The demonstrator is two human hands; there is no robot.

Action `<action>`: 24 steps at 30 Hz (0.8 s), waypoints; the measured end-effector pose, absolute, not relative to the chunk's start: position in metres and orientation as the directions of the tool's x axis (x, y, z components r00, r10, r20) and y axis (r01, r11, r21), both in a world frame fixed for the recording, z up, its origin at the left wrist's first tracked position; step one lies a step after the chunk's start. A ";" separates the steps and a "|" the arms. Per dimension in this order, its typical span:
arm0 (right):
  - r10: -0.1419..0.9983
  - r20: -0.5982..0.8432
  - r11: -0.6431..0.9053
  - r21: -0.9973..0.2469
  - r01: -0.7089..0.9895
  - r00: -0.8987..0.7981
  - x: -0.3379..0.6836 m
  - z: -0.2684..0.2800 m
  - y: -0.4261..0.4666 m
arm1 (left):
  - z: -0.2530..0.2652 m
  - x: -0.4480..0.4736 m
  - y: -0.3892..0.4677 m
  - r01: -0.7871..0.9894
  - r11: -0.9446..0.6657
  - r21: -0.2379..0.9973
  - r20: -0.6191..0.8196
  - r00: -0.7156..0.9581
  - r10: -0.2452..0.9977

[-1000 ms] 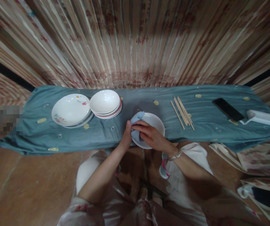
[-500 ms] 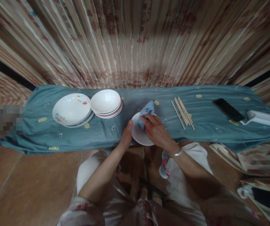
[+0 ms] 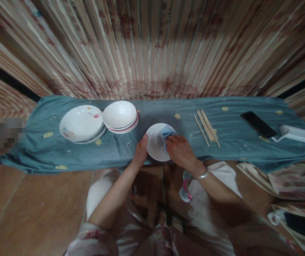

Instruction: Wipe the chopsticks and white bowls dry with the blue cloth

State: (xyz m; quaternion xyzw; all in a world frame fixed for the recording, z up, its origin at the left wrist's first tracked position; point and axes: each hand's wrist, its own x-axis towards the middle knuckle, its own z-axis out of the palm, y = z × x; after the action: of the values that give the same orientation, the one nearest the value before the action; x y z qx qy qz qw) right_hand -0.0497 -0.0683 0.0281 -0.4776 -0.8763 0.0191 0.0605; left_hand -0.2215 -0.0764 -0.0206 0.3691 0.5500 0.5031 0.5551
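A white bowl (image 3: 154, 144) is at the front middle of the cloth-covered table, its inside facing up. My left hand (image 3: 141, 151) grips its left rim, thumb on the edge and the other fingers mostly hidden beneath. Bunched in my right hand (image 3: 180, 149) is a blue cloth (image 3: 167, 131), pressed against the right part of the bowl's inside. To the left of the bowl stands a stack of smaller white bowls (image 3: 119, 115), some with red rims. Beside that is a stack of larger white dishes (image 3: 81, 122) with a flower pattern.
Several wooden chopsticks (image 3: 207, 126) lie right of the bowl. Farther right are a black phone (image 3: 258, 124) and a white device (image 3: 300, 135). A patterned curtain (image 3: 152, 46) hangs behind the table (image 3: 109, 151).
The cloth has bunched lower, from standing up past the far rim to lying inside the bowl. My right fingers have curled in, and the bowl sits slightly farther left and flatter.
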 end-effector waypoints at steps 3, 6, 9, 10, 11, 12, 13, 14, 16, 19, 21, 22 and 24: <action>0.819 0.001 0.561 -0.210 0.801 -0.573 -0.049 0.029 -0.070 | -0.018 -0.222 -0.077 -0.105 0.209 0.972 -0.219 -0.096 0.971; 0.800 -0.065 0.530 -0.390 0.753 -0.596 -0.049 0.028 -0.070 | -0.019 -0.221 -0.077 -0.109 0.209 0.972 -0.220 -0.093 0.971; 0.777 -0.053 0.477 -0.602 0.641 -0.628 -0.050 0.026 -0.070 | -0.025 -0.220 -0.074 -0.147 0.188 0.971 -0.203 -0.098 0.974; 0.771 -0.038 0.453 -0.669 0.590 -0.636 -0.051 0.025 -0.070 | -0.027 -0.220 -0.073 -0.165 0.182 0.969 -0.201 -0.105 0.974; 0.765 -0.020 0.429 -0.730 0.532 -0.644 -0.052 0.025 -0.070 | -0.030 -0.219 -0.072 -0.182 0.180 0.967 -0.203 -0.111 0.973; 0.758 0.002 0.406 -0.783 0.471 -0.652 -0.053 0.024 -0.071 | -0.032 -0.219 -0.071 -0.197 0.185 0.963 -0.210 -0.116 0.971; 0.750 0.025 0.388 -0.826 0.409 -0.661 -0.054 0.024 -0.071 | -0.033 -0.219 -0.071 -0.208 0.192 0.959 -0.220 -0.116 0.969; 0.741 0.050 0.376 -0.857 0.352 -0.669 -0.055 0.024 -0.071 | -0.034 -0.220 -0.070 -0.216 0.202 0.955 -0.230 -0.113 0.967; 0.719 0.102 0.377 -0.888 0.263 -0.687 -0.057 0.024 -0.071 | -0.034 -0.220 -0.070 -0.223 0.219 0.950 -0.246 -0.106 0.963; 0.690 0.172 0.424 -0.883 0.200 -0.703 -0.059 0.024 -0.071 | -0.031 -0.220 -0.072 -0.232 0.216 0.948 -0.248 -0.121 0.961; 0.680 0.203 0.464 -0.864 0.199 -0.705 -0.060 0.024 -0.072 | -0.029 -0.220 -0.074 -0.238 0.194 0.952 -0.232 -0.141 0.963; 0.677 0.211 0.482 -0.851 0.208 -0.705 -0.060 0.024 -0.072 | -0.028 -0.220 -0.075 -0.241 0.186 0.953 -0.225 -0.146 0.963; 0.674 0.224 0.516 -0.825 0.231 -0.704 -0.062 0.024 -0.073 | -0.028 -0.220 -0.076 -0.254 0.192 0.948 -0.232 -0.135 0.963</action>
State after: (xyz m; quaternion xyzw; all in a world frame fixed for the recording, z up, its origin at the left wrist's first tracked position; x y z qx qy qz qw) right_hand -0.0617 -0.0731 0.0245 -0.2734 -0.8276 0.4088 0.2706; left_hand -0.2197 -0.0762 -0.0280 0.3367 0.5265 0.5389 0.5648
